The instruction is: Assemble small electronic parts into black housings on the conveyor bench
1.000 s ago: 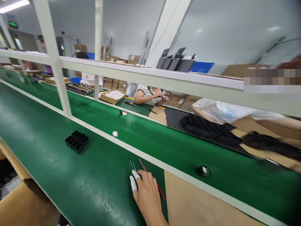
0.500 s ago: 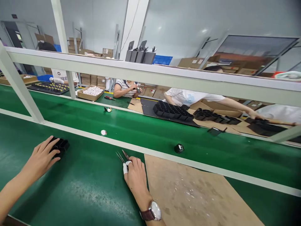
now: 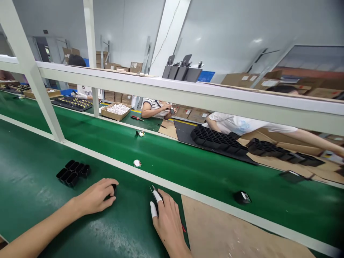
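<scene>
The green surface [image 3: 27,165] ended at a white rail [image 3: 120,163], beyond which ran the green belt [image 3: 172,157]; a brown cardboard sheet [image 3: 228,233] lay at the right. A co-worker's white shirt [image 3: 85,91] bore partly hidden lettering ("spati" could be made out). Open room separated the left hand [image 3: 98,195] from the right hand [image 3: 168,215], whose slightly spread fingers rested over tweezers [image 3: 152,190] and a red-handled tool [image 3: 184,228]; whether they gripped either could not be told. Beside a cluster of black cups [image 3: 71,175], the left fingers curled round one black cup [image 3: 114,187], near the rail.
</scene>
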### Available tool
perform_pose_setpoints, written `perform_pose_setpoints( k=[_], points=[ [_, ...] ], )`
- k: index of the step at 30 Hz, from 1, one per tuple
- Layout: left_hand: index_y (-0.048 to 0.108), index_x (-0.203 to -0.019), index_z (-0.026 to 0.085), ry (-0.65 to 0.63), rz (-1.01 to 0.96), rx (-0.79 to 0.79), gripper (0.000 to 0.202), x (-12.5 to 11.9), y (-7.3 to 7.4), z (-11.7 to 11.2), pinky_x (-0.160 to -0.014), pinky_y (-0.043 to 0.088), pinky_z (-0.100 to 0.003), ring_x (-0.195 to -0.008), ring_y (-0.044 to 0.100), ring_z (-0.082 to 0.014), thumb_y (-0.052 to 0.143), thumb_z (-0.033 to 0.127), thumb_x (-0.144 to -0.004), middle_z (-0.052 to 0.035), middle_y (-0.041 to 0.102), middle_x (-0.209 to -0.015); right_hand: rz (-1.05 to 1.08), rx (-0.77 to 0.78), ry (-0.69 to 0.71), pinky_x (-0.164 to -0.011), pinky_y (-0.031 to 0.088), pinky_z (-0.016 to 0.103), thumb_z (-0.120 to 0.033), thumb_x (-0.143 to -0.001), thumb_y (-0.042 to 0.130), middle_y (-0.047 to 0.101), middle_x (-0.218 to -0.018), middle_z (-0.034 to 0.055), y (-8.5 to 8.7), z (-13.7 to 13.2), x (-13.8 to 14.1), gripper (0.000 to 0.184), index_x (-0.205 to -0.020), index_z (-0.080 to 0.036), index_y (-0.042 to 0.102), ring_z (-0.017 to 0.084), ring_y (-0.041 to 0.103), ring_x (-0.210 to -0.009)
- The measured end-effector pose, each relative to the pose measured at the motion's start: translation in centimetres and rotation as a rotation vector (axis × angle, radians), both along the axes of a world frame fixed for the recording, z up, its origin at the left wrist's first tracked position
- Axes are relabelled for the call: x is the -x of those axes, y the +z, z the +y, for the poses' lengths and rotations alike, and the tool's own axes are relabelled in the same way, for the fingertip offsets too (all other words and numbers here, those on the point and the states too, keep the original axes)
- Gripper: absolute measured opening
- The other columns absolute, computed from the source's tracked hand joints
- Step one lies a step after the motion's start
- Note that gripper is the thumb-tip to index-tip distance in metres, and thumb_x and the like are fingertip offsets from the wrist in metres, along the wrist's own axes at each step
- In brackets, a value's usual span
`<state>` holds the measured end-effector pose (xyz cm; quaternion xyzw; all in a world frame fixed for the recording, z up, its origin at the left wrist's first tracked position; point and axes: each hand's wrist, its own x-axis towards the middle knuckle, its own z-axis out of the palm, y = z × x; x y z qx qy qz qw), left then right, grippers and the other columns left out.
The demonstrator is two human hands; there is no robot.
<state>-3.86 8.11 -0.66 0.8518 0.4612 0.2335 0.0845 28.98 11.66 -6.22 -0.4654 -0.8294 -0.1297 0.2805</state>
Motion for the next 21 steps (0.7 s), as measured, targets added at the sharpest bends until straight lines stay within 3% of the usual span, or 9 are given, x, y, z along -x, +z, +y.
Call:
perform_pose_setpoints(
  k=[4, 6, 11, 14, 17, 21],
  points=[
    [0.059, -0.091, 0.020, -0.053, -0.113, -0.016, 0.008, -0.9, -2.1, 1.1, -0.095, 0.060, -0.042, -0.117, 0.068, -0.0288, 0.060, 0.019, -0.099, -0.0141, 0.065, -0.133, -0.014, 0.036, 0.062, -0.098, 0.051, 0.048, -0.026, -0.106, 0.047, 0.059, -0.137, 0.0184, 1.0, 2.9, 1.2, 0.028, -0.130, -0.017, 0.057, 0.034, 0.059, -0.121],
    [0.060, -0.103, 0.021, -0.038, -0.183, 0.018, 0.007, -0.9, -3.2, 1.0, -0.097, 0.061, -0.041, -0.120, 0.067, -0.0285, 0.064, 0.025, -0.100, -0.0146, 0.062, -0.138, -0.026, 0.072, 0.064, -0.099, 0.050, 0.048, -0.030, -0.105, 0.052, 0.060, -0.138, 0.0197, 1.3, 5.4, 2.1, 0.028, -0.128, -0.015, 0.060, 0.035, 0.060, -0.121],
    [0.044, -0.150, 0.030, -0.010, -0.272, 0.149, 0.069, -0.1, -4.6, 0.3, -0.108, 0.058, -0.045, -0.131, 0.063, -0.0323, 0.079, 0.036, -0.091, -0.0140, 0.057, -0.148, -0.012, 0.308, -0.095, -0.087, 0.052, 0.043, -0.036, -0.099, 0.067, 0.069, -0.114, 0.0211, 1.9, 12.8, 4.9, 0.039, -0.127, -0.009, 0.063, 0.035, 0.069, -0.104],
    [0.038, -0.157, 0.034, 0.013, -0.280, 0.206, 0.076, 0.2, -4.5, 0.3, -0.106, 0.059, -0.045, -0.125, 0.066, -0.0311, 0.077, 0.031, -0.092, -0.0109, 0.063, -0.141, -0.004, 0.343, -0.101, -0.086, 0.051, 0.039, -0.029, -0.095, 0.071, 0.071, -0.105, 0.0194, 2.5, 15.7, 6.4, 0.033, -0.122, -0.009, 0.067, 0.033, 0.070, -0.101],
    [0.038, -0.158, 0.035, 0.036, -0.285, 0.234, 0.071, 0.6, -4.2, 0.7, -0.102, 0.060, -0.041, -0.119, 0.068, -0.0279, 0.070, 0.028, -0.096, -0.0085, 0.065, -0.136, 0.006, 0.372, -0.029, -0.092, 0.051, 0.038, -0.017, -0.096, 0.063, 0.071, -0.108, 0.0183, 3.4, 15.7, 7.4, 0.029, -0.123, -0.008, 0.066, 0.030, 0.068, -0.105],
    [0.038, -0.158, 0.033, 0.071, -0.288, 0.191, 0.066, 1.4, -3.8, 1.3, -0.104, 0.059, -0.041, -0.120, 0.067, -0.0271, 0.065, 0.028, -0.098, -0.0087, 0.065, -0.135, -0.008, 0.465, 0.249, -0.098, 0.052, 0.032, -0.018, -0.094, 0.065, 0.070, -0.113, 0.0071, 4.8, 10.4, 7.7, 0.042, -0.136, -0.019, 0.061, 0.022, 0.065, -0.109]
  ],
)
